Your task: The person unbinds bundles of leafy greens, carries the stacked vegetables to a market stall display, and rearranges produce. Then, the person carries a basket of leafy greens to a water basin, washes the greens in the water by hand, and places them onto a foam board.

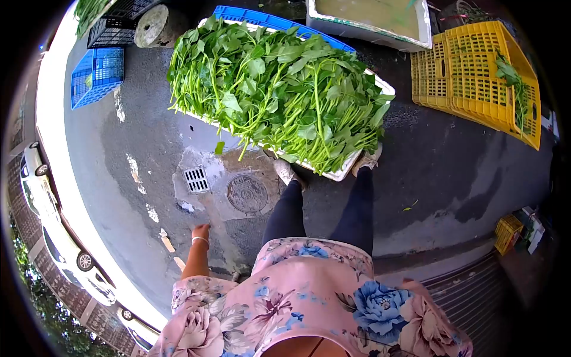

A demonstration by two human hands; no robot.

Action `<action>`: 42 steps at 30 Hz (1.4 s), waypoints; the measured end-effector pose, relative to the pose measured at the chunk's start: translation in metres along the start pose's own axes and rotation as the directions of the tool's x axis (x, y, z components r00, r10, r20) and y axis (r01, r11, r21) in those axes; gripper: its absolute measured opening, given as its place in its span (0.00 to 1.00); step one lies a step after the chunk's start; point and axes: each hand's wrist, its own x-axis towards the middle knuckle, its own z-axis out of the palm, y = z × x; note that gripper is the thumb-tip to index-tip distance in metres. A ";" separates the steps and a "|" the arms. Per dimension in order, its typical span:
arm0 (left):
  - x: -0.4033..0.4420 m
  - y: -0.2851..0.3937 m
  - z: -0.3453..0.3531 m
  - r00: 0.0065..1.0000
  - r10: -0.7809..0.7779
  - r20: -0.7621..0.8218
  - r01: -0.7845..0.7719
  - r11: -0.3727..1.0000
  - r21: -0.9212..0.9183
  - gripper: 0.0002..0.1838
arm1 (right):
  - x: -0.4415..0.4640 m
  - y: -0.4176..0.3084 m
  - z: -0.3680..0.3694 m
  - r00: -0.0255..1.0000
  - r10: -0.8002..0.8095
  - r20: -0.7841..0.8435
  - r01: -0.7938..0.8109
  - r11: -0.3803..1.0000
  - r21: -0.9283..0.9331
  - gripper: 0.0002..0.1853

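Observation:
My left hand (201, 231) hangs out to the left over the pavement, with a pale bracelet at the wrist. Its fingers look curled in, and no object shows in it. At my right side only a sliver of skin (407, 280) shows by the sleeve; the fingers of my right hand are hidden. In front of my feet a white foam box (385, 88) is heaped with leafy green vegetables (279, 89), their stems toward me. Neither hand is seen touching the box or the greens. Its near edge is by my shoes (286, 171).
A blue crate (285, 27) lies behind the greens, near a foam tub of murky water (380, 18). Yellow crates (452, 74) stand right; another blue crate (98, 74) and a round block (156, 27) are left. A drain grate (196, 179) and manhole cover (247, 193) mark the ground.

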 end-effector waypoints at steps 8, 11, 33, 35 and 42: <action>-0.144 0.151 0.070 0.903 0.392 0.178 -0.404 0.914 0.039 0.13 | -0.043 0.097 0.084 0.934 0.094 0.344 -0.226 0.902 0.368 0.15; -0.229 0.279 0.128 0.710 0.659 0.247 -0.626 0.752 -0.206 0.10 | 0.035 -0.021 0.046 0.987 -0.160 0.030 0.101 0.750 0.654 0.14; -0.617 0.564 0.322 0.176 0.867 0.465 -0.859 0.366 -0.357 0.08 | -0.063 -0.195 -0.491 0.202 -0.351 -0.914 0.973 0.179 0.146 0.10; -0.654 0.602 0.336 0.120 0.875 0.469 -0.820 0.354 -0.450 0.08 | -0.071 -0.239 -0.545 0.071 -0.406 -0.911 0.963 0.267 -0.044 0.15; -0.774 0.752 0.395 -0.627 0.737 0.253 -0.637 -0.671 0.378 0.22 | -0.029 -0.326 -0.613 0.184 -0.737 -0.650 0.848 0.454 -0.275 0.08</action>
